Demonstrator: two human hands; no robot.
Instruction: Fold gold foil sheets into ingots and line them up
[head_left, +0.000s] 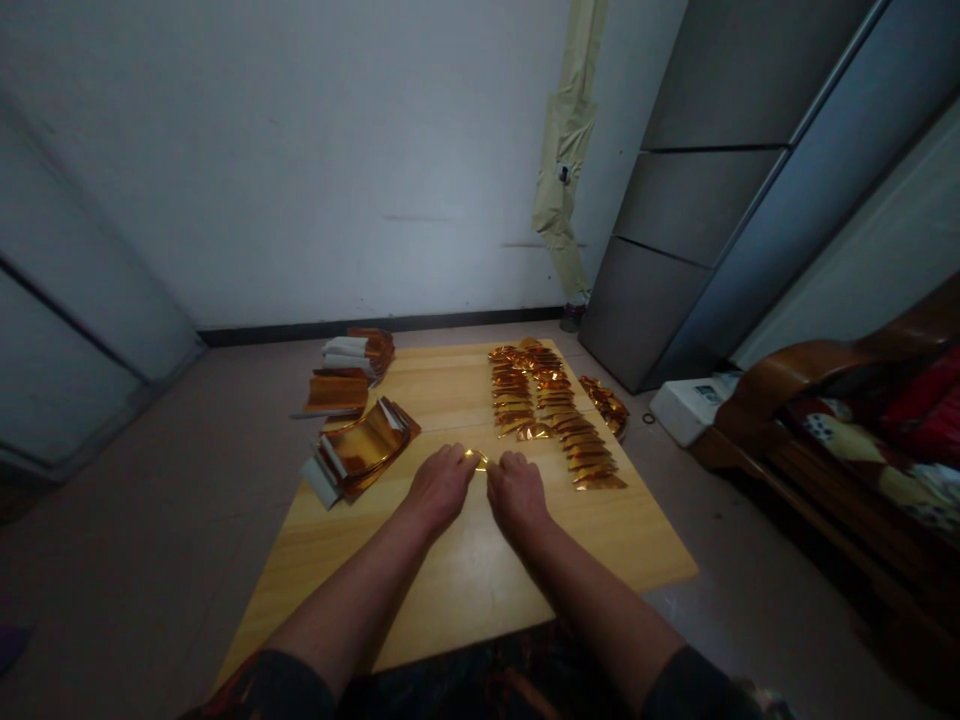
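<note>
Between my two hands, above the middle of the wooden table, is a small piece of gold foil paper (478, 459). My left hand (441, 485) grips its left end, fingers closed. The right end is pinched by my right hand (519, 492); most of the paper is hidden by the fingers. To the left lie curled sheets of gold foil paper (367, 440) with pale backs, and further stacks (337, 390) sit behind them. Rows of folded gold foil pieces (517, 390) overlap one another to the right of my hands.
The wooden table (465, 590) stands near a white wall (337, 150). More gold pieces fill a container (604, 403) beyond its right edge. A grey refrigerator (675, 220), a white box (684, 410) and a wooden bench (795, 480) are on the right.
</note>
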